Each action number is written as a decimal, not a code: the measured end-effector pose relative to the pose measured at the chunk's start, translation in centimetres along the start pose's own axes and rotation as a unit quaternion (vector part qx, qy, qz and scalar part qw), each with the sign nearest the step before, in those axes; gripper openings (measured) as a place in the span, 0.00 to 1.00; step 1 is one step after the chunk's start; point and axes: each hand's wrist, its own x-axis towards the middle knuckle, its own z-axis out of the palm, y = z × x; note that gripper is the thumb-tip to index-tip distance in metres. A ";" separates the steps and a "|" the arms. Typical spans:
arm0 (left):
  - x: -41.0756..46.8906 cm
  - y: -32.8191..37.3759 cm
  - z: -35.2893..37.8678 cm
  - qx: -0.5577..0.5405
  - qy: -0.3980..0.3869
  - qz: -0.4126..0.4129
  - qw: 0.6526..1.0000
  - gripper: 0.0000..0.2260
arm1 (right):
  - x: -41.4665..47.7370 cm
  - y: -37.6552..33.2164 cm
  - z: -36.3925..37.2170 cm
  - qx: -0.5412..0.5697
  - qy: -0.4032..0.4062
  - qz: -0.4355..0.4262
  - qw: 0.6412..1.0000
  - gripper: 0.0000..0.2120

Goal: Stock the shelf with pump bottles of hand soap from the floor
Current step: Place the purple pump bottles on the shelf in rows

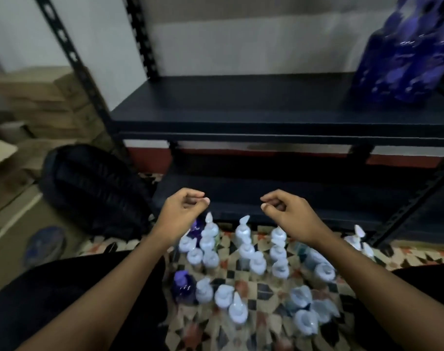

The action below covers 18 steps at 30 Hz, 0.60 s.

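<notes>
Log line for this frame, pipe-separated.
left hand: fingers curled, empty | right hand: fingers curled, empty | white-capped pump bottles: upright on patterned tile floor | dark metal shelf: purple wrapped pack at right end

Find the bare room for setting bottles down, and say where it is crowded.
Free: the dark metal shelf board, bare from the black perforated upright across to the blue shrink-wrapped bottle pack. Crowded: the patterned tiled floor, packed with white-pump soap bottles.
</notes>
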 end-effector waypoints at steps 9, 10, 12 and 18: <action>-3.9 -11.4 -6.1 0.031 0.007 -0.145 0.989 0.09 | 2.8 1.5 9.7 -0.034 -0.082 0.033 0.995 0.03; -4.2 -12.2 -6.3 0.046 -0.014 -0.163 0.985 0.12 | 3.4 1.7 10.7 -0.038 -0.092 0.034 0.994 0.03; -4.6 -13.9 -6.4 0.068 -0.049 -0.194 0.978 0.20 | 4.5 2.2 12.6 -0.050 -0.110 0.039 0.992 0.03; -4.8 -19.1 -6.0 0.143 -0.134 -0.256 0.947 0.22 | 8.1 4.0 17.4 -0.095 -0.164 0.057 0.980 0.06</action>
